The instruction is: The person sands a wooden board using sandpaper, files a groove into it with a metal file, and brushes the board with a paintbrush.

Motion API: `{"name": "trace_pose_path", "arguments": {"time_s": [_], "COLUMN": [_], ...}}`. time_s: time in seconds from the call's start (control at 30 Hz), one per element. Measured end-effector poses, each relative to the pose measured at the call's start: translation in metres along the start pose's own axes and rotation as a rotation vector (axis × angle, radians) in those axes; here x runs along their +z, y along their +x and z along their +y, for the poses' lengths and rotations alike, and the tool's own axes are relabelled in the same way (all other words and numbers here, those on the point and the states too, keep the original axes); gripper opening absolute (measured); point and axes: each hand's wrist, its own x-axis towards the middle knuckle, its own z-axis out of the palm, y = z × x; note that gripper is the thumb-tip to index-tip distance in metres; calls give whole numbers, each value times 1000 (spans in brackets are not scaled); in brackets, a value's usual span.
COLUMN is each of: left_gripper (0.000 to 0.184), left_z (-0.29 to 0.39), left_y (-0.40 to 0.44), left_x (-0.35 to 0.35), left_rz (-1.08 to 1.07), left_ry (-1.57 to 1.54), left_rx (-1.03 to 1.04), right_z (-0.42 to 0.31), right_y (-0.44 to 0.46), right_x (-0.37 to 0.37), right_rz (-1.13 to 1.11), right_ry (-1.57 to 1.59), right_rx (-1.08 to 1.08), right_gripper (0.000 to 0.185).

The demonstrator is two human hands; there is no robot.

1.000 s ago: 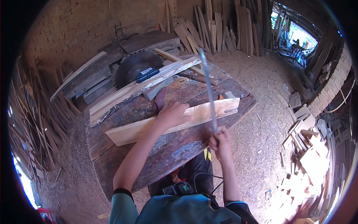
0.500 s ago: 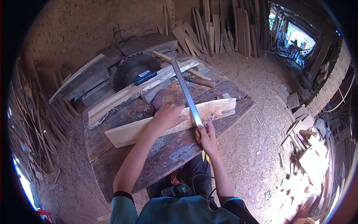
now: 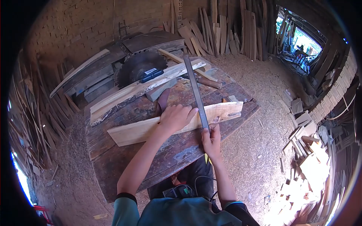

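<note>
A pale wooden board [image 3: 135, 132] with a rough end and a dark knot lies across the workbench in front of me. A long flat metal ruler [image 3: 195, 89] crosses it at an angle, its far end over the timber behind. My right hand [image 3: 211, 141] pinches the ruler's near end at the board's front edge. My left hand [image 3: 176, 118] is closed over the board's far edge left of the ruler, with a fingertip close to the ruler's side. Its other fingers are partly hidden.
The worn bench [image 3: 158, 155] also carries a long rough-edged timber [image 3: 124, 96], a dark blue tool [image 3: 151, 75] and a wooden handle [image 3: 210, 83]. A large circular saw blade [image 3: 137, 67] stands behind. Stacked planks [image 3: 250, 35] lean on the wall; offcuts [image 3: 315, 164] are piled right.
The ruler has tilted so its bright glare is gone. My left hand has shifted right, bringing a fingertip nearer the ruler. My right hand still grips the near end; the view has shifted slightly.
</note>
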Motion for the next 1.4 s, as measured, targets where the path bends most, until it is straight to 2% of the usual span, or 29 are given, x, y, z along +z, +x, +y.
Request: {"name": "trace_pose_path", "arguments": {"time_s": [0.1,0.2,0.3,0.4,0.5,0.6,0.7,0.77,0.97,1.07,1.33,1.4], "left_gripper": [48,47,47,43,40,38,41,40,43,42,52,53], "left_z": [-2,-6,-9,-11,-13,-14,-15,-17,-12,-15,-26,-27], "left_y": [2,3,5,7,6,8,10,12,11,20,33,33], "left_x": [7,20,26,31,35,39,42,43,45,42,45,46], "left_rz": [86,199,280,367,426,481,499,515,508,286,42,20], "left_ry": [62,171,226,228,266,291,306,295,251,138,19,-5], "left_rx": [5,35,50,58,66,74,57,61,8,-136,-293,-303], "right_z": [-19,-32,-31,-36,-56,-52,-48,-54,-62,-47,-52,-59], "right_y": [-4,-4,-2,5,8,4,-5,-7,-8,-3,-11,-31], "right_x": [4,7,10,13,13,18,18,11,11,19,16,5], "right_rz": [90,33,25,13,-93,-184,-186,-252,-273,-237,-317,-301], "right_ry": [-219,-293,-354,-494,-679,-811,-817,-879,-904,-886,-958,-943], "right_rx": [-164,-91,-117,-214,-110,-169,-176,-94,-52,-79,10,-52], "right_gripper": [13,12,12,27,54,75,81,81,79,78,80,80]}}
